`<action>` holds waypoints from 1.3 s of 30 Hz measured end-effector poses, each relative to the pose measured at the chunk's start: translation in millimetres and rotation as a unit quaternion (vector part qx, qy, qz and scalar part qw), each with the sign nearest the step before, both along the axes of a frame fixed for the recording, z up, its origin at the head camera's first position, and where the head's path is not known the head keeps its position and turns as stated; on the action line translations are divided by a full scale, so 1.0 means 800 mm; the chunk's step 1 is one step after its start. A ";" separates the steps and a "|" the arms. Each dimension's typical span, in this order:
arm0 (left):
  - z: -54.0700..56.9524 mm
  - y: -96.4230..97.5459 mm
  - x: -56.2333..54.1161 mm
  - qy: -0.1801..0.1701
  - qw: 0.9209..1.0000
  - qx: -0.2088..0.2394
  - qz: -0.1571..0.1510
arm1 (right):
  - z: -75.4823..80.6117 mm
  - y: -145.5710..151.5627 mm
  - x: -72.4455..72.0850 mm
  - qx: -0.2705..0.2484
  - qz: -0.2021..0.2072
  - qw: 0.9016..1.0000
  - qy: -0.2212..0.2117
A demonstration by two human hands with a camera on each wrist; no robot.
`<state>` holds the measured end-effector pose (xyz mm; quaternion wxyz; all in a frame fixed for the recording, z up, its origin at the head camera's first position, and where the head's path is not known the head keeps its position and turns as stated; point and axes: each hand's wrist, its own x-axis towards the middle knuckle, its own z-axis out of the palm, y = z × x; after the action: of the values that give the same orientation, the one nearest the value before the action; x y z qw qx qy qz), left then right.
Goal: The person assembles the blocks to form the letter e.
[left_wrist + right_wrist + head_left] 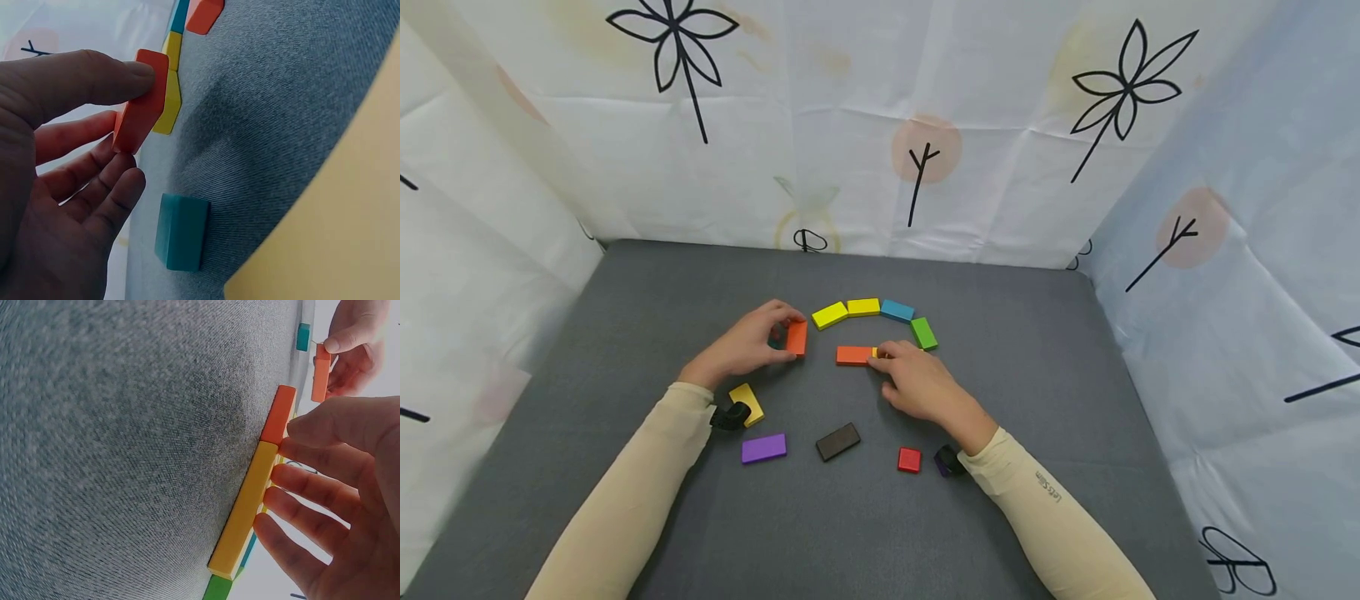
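Block, orange (797, 340): pinched between thumb and fingertips of left hand (745, 342), just beside yellow end block (830, 315) of curved row. Clearance above table (850, 525): not determinable. Right hand (919, 385): fingers loosely extended, apparently nothing gripped, tips at edge of inner yellow block (242, 512), seemingly touching; second orange block (853, 356) beside thumb. Recommended: keep pinch light, turn wrist to suit row's curve, lower squarely, release without nudging end block. Keep right hand steady, avoiding pressure. Mind teal block (182, 232) near left fingers; knock risk judged moderate.
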<state>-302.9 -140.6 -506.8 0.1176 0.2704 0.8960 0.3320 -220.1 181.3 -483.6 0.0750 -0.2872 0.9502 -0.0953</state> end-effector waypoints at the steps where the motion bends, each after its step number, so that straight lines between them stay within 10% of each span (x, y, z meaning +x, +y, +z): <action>1: -0.001 0.001 0.000 -0.002 1.000 -0.001 0.000 | 0.000 0.000 0.001 0.001 0.000 1.000 -0.001; 39: -0.011 0.030 -0.006 -0.011 0.999 -0.039 0.004 | -0.002 0.001 0.000 0.008 -0.001 1.000 0.004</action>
<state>-307.3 -116.8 -515.7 0.1371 0.2586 0.9079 0.3001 -220.1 181.9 -485.1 0.0737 -0.2858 0.9515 -0.0864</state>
